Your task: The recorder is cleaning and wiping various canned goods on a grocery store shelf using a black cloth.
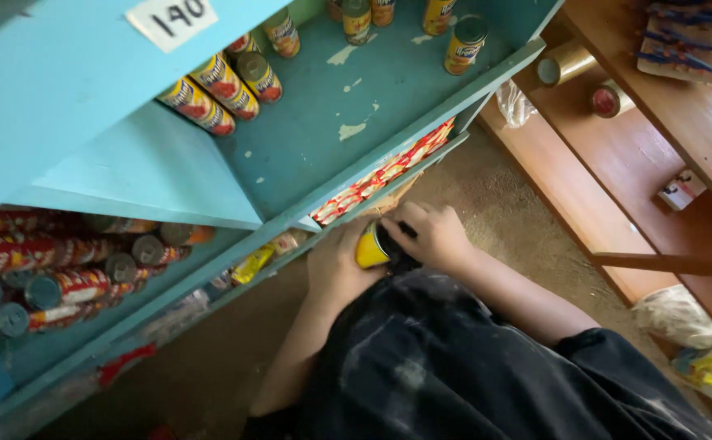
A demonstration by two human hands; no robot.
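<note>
Left hand [335, 265] and right hand [431, 235] both closed around one yellow can [371, 247], held low against the dark shorts [454, 367], just in front of the blue shelf [356, 106]. Four red-labelled cans [224, 81] lying on the upper board, at least five yellow ones [464, 45] standing further back. Lower left, a stack of red cans [62, 285], too crowded to count. Two tape rolls [564, 65] on the wooden rack [665, 187] opposite.

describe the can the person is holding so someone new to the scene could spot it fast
Start at the blue shelf unit, then drop to its lowest edge near the floor. There both hands, left hand and right hand, close around a yellow can. Unlike the shelved cans, it is off the shelf.
</note>
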